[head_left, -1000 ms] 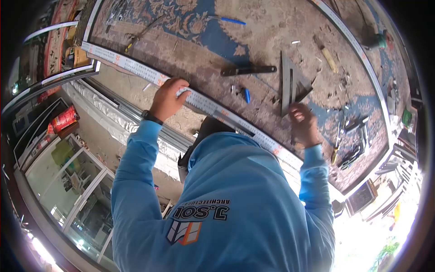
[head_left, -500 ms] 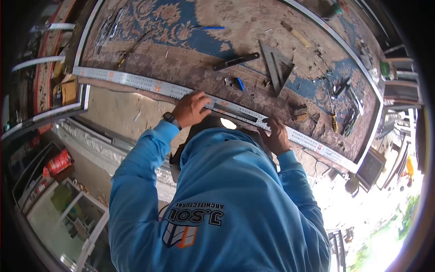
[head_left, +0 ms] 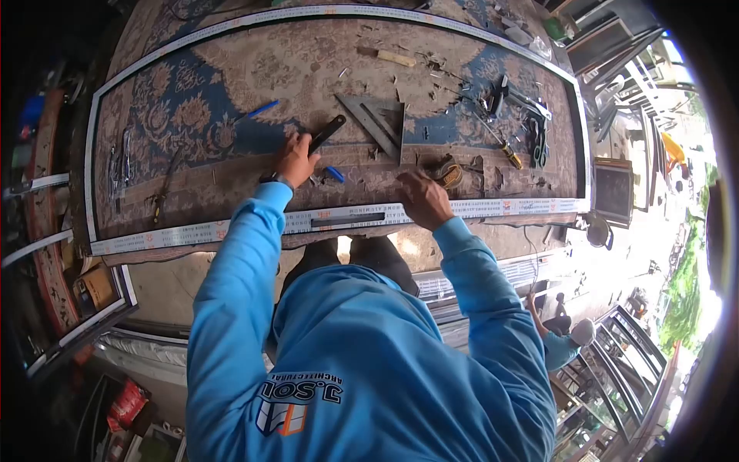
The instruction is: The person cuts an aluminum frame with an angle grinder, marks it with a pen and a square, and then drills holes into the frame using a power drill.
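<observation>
My left hand (head_left: 295, 160) is closed on the near end of a long black tool (head_left: 328, 132), which lies slanted over the patterned cloth. Just right of it lies a short blue object (head_left: 335, 174). My right hand (head_left: 423, 197) is over the cloth beside a round yellow-and-black tape measure (head_left: 448, 172); its fingers are bent and what they hold, if anything, is hidden. Between my hands and farther back lies a grey triangular square (head_left: 377, 123). The near bar of the metal frame (head_left: 269, 225), with printed film and a dark slot (head_left: 348, 220), runs below both hands.
A screwdriver (head_left: 509, 154), pliers (head_left: 536, 142) and a clamp-like tool (head_left: 523, 100) lie on the right. A blue pen (head_left: 263, 108) and a wooden-handled tool (head_left: 396, 58) lie farther back. Another person (head_left: 566, 345) is at the lower right.
Both hands have left the near frame bar and moved over the cloth. My left hand has taken hold of the black tool; my right is beside the tape measure. The view has turned.
</observation>
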Tool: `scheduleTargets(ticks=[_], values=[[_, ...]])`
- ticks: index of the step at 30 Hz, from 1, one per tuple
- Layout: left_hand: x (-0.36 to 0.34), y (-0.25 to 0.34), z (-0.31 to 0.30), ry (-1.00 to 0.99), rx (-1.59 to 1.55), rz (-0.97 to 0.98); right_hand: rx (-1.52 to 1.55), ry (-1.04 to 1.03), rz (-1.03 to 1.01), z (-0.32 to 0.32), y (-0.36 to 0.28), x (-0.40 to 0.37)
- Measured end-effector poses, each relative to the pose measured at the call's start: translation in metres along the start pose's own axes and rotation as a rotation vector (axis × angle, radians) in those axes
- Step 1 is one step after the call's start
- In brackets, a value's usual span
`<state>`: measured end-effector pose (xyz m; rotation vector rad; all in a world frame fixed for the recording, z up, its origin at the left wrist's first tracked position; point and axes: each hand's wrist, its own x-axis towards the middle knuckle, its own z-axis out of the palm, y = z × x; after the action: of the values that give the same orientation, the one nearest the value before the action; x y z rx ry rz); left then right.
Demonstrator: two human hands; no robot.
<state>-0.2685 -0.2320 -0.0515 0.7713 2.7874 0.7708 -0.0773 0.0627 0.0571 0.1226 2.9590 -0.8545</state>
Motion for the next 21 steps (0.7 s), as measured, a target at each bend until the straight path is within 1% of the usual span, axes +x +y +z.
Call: scheduleTargets(ticks=[1, 2, 3, 5, 7, 8, 9, 11, 12, 13, 14, 15, 16, 17, 18, 19, 21], values=[[0.007, -0.003, -0.002, -0.083, 0.05, -0.05, 0.042, 0.129, -0.033, 0.0, 0.004, 0.009], [0.007, -0.003, -0.002, -0.092, 0.032, -0.067, 0.073, 0.152, 0.032, 0.0, 0.023, 0.016], [0.004, -0.004, -0.004, -0.067, 0.026, -0.041, 0.112, 0.171, 0.096, -0.004, 0.048, 0.02], [-0.012, -0.017, 0.0, -0.031, -0.07, -0.02, 0.154, 0.203, 0.248, -0.007, 0.077, 0.021], [-0.032, -0.004, -0.031, 0.012, -0.105, -0.013, 0.312, 0.194, 0.259, -0.002, 0.109, 0.016], [-0.034, -0.006, -0.046, 0.028, -0.114, -0.072, 0.277, 0.235, 0.207, -0.005, 0.111, 0.016], [-0.03, -0.023, -0.054, 0.102, -0.065, -0.121, 0.237, 0.282, 0.168, -0.013, 0.109, 0.014], [-0.013, -0.065, -0.057, 0.227, 0.008, -0.198, 0.258, 0.29, 0.223, -0.023, 0.107, 0.014], [0.0, -0.071, -0.066, 0.277, 0.062, -0.239, 0.275, 0.284, 0.233, -0.015, 0.122, 0.012], [0.016, -0.081, -0.076, 0.309, 0.162, -0.167, 0.676, 0.236, 0.303, 0.0, 0.135, 0.011], [0.032, -0.104, -0.068, 0.38, 0.222, -0.083, 0.7, 0.197, 0.325, 0.008, 0.147, 0.003], [0.049, -0.105, -0.07, 0.348, 0.223, -0.079, 0.346, 0.166, 0.258, 0.011, 0.15, -0.005], [0.063, -0.119, -0.055, 0.404, 0.246, 0.011, 0.035, 0.151, 0.197, 0.009, 0.149, -0.014], [0.072, -0.117, -0.053, 0.309, 0.259, -0.045, -0.048, 0.157, 0.185, 0.005, 0.14, -0.016], [0.079, -0.123, -0.049, 0.151, 0.305, -0.144, 0.148, 0.209, 0.18, -0.001, 0.137, -0.019], [0.077, -0.128, -0.049, 0.135, 0.338, -0.1, 0.197, 0.249, 0.26, -0.033, 0.105, -0.011], [0.067, -0.115, -0.051, 0.287, 0.271, -0.182, 0.193, 0.316, 0.299, -0.049, 0.137, -0.013]])
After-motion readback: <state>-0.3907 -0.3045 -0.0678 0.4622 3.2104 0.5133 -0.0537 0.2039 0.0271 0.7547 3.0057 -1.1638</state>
